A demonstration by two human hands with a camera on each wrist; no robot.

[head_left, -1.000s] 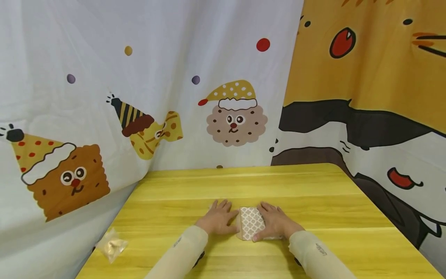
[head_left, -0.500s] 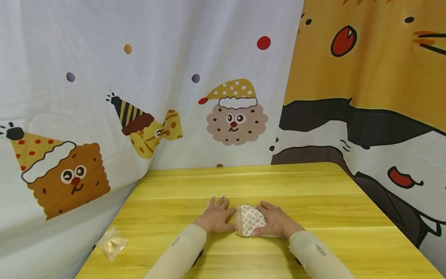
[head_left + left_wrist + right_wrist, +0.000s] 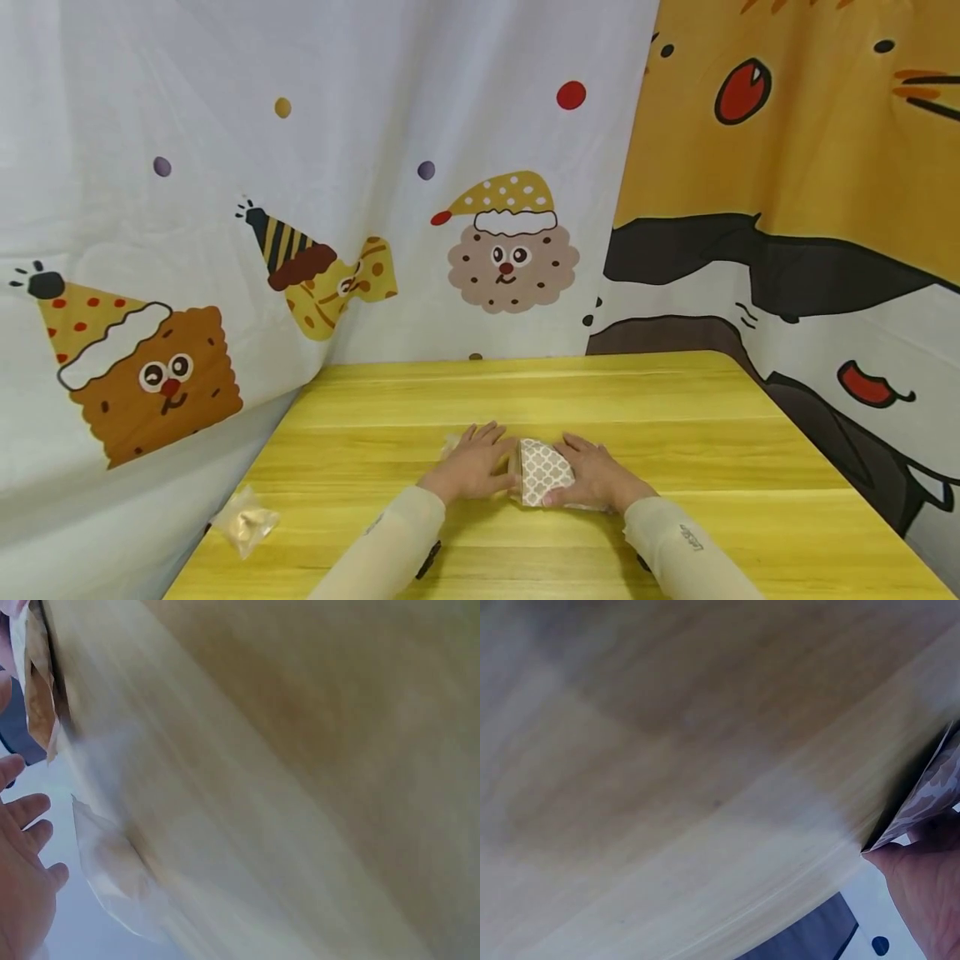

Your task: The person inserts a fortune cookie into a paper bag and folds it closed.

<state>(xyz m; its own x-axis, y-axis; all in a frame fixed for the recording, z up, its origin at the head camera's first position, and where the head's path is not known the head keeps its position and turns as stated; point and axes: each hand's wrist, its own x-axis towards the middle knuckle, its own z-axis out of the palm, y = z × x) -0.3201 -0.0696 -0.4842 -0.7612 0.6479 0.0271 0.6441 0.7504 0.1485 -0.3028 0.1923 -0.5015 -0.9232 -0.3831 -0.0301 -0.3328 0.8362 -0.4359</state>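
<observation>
A beige sheet with a white lattice pattern (image 3: pixel 543 475) lies wrapped over something tan, whose end (image 3: pixel 514 467) shows at its left side. My right hand (image 3: pixel 598 477) holds the wrapped packet from the right, thumb on the near edge and fingers over the far side. In the right wrist view, the sheet (image 3: pixel 932 791) slopes up from the table beside the hand (image 3: pixel 930 889). My left hand (image 3: pixel 471 468) has its fingers spread, thumb and forefinger right at the packet's tan end. A clear plastic bag (image 3: pixel 116 874) lies beyond the left fingers in the left wrist view.
A small clear bag with a gold-coloured content (image 3: pixel 246 523) lies at the table's left edge. The yellow wood-grain table (image 3: pixel 600 392) reaches to a cartoon-printed curtain (image 3: pixel 375 100) at the back and sides.
The sheet's far right corner has gone from square to rounded under my right hand. My left hand shifted slightly left, then back toward the packet, and a bit of clear plastic now shows behind it.
</observation>
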